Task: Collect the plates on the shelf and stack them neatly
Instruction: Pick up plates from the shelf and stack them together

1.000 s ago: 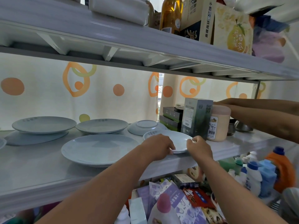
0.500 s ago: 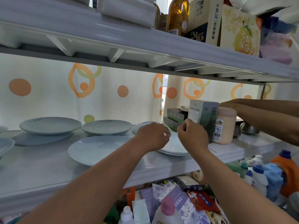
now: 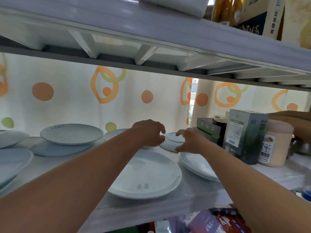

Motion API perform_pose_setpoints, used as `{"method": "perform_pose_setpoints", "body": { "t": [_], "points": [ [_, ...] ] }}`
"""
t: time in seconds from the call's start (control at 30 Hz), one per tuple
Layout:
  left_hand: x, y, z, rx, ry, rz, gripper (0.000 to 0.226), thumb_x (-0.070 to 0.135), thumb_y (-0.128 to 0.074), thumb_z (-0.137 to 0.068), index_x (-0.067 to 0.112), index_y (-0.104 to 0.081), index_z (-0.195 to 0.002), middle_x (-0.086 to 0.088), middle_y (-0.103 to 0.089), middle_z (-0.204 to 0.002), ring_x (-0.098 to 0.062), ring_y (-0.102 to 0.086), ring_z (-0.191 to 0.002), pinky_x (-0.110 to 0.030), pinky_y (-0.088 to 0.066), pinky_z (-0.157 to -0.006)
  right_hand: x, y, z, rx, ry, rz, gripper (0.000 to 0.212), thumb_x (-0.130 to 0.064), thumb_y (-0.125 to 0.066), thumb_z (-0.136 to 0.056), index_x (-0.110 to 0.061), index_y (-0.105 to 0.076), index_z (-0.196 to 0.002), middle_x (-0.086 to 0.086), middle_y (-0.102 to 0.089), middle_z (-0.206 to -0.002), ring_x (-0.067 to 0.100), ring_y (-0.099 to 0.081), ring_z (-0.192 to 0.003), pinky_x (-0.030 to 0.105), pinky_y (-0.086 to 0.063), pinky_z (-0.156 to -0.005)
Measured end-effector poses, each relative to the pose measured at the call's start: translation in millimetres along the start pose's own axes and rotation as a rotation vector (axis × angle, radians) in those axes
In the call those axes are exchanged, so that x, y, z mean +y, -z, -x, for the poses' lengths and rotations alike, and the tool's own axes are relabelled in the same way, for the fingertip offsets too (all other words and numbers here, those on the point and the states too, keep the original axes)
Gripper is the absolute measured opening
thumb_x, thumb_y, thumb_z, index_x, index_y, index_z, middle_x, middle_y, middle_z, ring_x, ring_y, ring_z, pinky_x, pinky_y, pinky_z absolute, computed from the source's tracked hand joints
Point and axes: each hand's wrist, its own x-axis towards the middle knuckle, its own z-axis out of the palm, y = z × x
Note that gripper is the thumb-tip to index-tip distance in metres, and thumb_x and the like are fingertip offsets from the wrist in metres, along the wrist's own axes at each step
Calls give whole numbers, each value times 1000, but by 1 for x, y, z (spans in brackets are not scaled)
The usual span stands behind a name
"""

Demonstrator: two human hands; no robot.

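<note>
Both hands are now reaching deeper along the white shelf. Left hand and right hand are curling half-spread fingers around a small upturned pale-blue ceramic plate, touching its rim, not yet gripping.

The plates are pale blue-white: the large front plate bears 2 small grey marks near its rim, and the back plate has faint grey lettering. The shelf is glossy white. The curtain behind is cream with orange dots, orange rings and yellow-green rings and spots. The tall box is dark green and grey with a white label. The jar is beige with a pink lid.
</note>
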Motion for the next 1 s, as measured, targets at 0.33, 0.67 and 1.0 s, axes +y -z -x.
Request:
{"method": "perform_pose_setpoints", "body": {
  "t": [0.33,0.67,1.0],
  "points": [
    [-2,-6,-19,-116,-52,92,40,47,-37,-97,32,-52,-131,1,-60,-132,-19,-50,-125,-33,-39,-99,-26,-16,-47,-271,27,232,76,-22,-73,-74,-17,-36,-140,6,-54,-132,22,-54,-115,32,-47,-96],
    [-15,-10,-20,-135,-20,71,42,48,-35,-97,33,-48,-134,2,-57,-136,-19,-47,-128,-33,-37,-100,-24,-34,-70,-323,52,500,80,-24,-72,-74,-21,-33,-144,8,-50,-134,25,-51,-119,34,-45,-98],
    [-20,-6,-13,-109,-30,75,42,47,-35,-97,33,-48,-135,2,-55,-138,-18,-46,-129,-32,-36,-101,-27,-37,-70,-166,109,537,45,-19,-62,-82,-11,-53,-125,9,-61,-118,25,-60,-107,32,-49,-90]
  ]
}}
